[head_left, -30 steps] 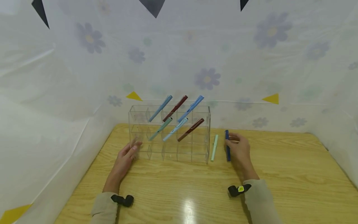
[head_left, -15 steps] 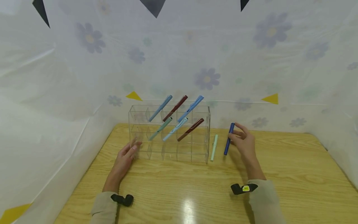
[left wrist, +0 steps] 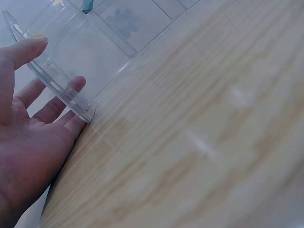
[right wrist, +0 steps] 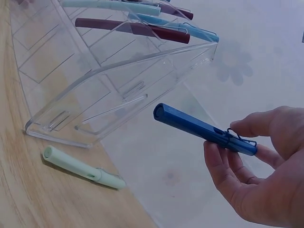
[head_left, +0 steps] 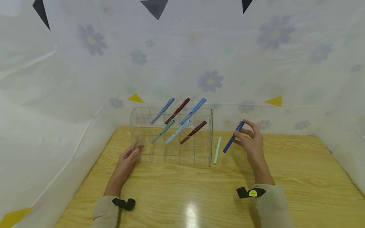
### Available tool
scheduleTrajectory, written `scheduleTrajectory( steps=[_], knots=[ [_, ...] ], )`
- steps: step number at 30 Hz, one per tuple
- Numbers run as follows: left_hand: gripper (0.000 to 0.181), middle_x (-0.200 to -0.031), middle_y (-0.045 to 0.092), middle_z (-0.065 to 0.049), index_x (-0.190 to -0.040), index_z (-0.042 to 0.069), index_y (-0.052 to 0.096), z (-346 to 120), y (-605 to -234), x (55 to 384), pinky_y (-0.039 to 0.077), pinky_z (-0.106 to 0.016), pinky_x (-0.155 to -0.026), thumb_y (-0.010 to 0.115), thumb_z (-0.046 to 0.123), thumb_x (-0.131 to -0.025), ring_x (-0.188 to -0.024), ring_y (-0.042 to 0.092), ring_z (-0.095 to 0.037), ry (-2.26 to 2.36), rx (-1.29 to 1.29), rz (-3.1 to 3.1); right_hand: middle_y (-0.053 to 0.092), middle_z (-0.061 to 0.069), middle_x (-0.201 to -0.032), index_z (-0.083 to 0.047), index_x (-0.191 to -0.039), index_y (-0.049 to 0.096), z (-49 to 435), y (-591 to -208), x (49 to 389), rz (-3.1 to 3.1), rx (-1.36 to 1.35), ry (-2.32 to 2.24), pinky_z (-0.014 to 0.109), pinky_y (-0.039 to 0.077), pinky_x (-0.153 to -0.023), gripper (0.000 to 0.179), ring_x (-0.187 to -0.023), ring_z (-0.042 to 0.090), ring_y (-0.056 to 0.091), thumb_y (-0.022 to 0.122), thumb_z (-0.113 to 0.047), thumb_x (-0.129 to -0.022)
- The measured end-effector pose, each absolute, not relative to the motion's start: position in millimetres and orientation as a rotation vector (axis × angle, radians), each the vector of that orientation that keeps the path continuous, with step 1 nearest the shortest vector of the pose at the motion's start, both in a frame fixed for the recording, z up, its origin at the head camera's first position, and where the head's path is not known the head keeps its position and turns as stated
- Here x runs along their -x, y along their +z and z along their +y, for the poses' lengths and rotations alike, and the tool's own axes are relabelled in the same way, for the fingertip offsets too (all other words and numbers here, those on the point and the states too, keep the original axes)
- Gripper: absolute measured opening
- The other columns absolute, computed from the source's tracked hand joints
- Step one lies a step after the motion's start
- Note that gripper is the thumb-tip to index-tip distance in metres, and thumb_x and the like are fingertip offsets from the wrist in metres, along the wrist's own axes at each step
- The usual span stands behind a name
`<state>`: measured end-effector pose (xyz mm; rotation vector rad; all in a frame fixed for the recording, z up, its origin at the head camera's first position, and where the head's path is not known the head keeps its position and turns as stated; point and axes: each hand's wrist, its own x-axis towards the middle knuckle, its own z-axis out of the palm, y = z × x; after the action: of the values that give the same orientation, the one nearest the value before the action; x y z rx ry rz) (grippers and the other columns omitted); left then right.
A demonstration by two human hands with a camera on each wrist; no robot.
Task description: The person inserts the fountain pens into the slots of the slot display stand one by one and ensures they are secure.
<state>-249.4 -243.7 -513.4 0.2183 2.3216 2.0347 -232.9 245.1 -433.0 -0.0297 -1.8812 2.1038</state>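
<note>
My right hand pinches a dark blue capped pen near its clip end, between thumb and fingertips. The pen slants above the table, its other end toward the rack. A pale green pen lies on the table between that hand and the clear acrylic pen rack. At the rack's left end, my left hand holds the side panel, thumb on one side and fingers on the other. Several pens lean in the rack's upper and middle rows, among them a dark red pen and a light blue pen.
The wooden table runs out to both sides of the rack. A white flower-printed curtain encloses the back and sides. Each sleeve bears a black wrist camera, the left wrist camera and the right wrist camera.
My right hand has lifted the dark blue pen from beside the pale green one, moving it up and slightly right and tilting it. The left hand keeps its place on the rack.
</note>
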Motion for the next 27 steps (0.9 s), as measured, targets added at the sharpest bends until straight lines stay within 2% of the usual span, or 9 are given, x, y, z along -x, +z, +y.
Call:
scheduleTrajectory(
  steps=[7,12,13,20,27],
  knots=[
    [0.055,-0.161,0.04,-0.015,-0.155,0.002,0.043,-247.4,-512.2,248.0,0.033,-0.024,-0.106,0.044,0.036,-0.112,-0.152,0.023,-0.027,2.019,-0.237,2.339,0.063,0.013,-0.107,-0.013,-0.149,0.05,237.5,-419.8,226.6,-1.792,-0.056,2.113,0.036,0.059,-0.076,0.059,-0.084,0.017,0.073,0.073,-0.005,-0.095],
    [0.057,-0.161,0.039,-0.015,-0.154,0.0,0.042,-247.4,-511.8,248.6,0.033,-0.018,-0.101,0.045,0.037,-0.111,-0.152,0.022,-0.025,2.044,-0.248,2.321,0.067,0.013,-0.106,-0.01,-0.147,0.052,231.1,-412.1,221.9,-1.733,-0.089,2.123,0.036,0.059,-0.075,0.054,-0.087,0.018,0.073,0.07,-0.003,-0.097],
    [0.056,-0.162,0.038,-0.014,-0.153,0.0,0.043,-247.1,-511.7,248.3,0.033,-0.018,-0.102,0.045,0.037,-0.111,-0.151,0.023,-0.025,2.043,-0.242,2.322,0.068,0.013,-0.105,-0.009,-0.146,0.052,229.9,-411.2,221.1,-1.719,-0.093,2.129,0.037,0.059,-0.074,0.053,-0.088,0.019,0.073,0.07,-0.003,-0.097],
    [0.053,-0.162,0.038,-0.009,-0.15,0.004,0.05,-244.3,-511.5,246.2,0.029,-0.04,-0.106,0.048,0.039,-0.11,-0.149,0.026,-0.025,2.001,-0.207,2.375,0.072,0.011,-0.098,-0.005,-0.14,0.056,221.5,-409.6,216.3,-1.643,-0.115,2.133,0.038,0.059,-0.071,0.043,-0.084,0.02,0.074,0.067,-0.001,-0.098],
    [0.053,-0.162,0.038,-0.009,-0.15,0.005,0.05,-243.2,-512.6,248.1,0.031,-0.035,-0.106,0.047,0.04,-0.11,-0.149,0.026,-0.024,2.0,-0.219,2.377,0.072,0.014,-0.096,-0.003,-0.135,0.059,210.5,-406.2,214.3,-1.615,-0.145,2.101,0.039,0.059,-0.07,0.039,-0.083,0.021,0.074,0.067,-0.001,-0.098]
  ],
)
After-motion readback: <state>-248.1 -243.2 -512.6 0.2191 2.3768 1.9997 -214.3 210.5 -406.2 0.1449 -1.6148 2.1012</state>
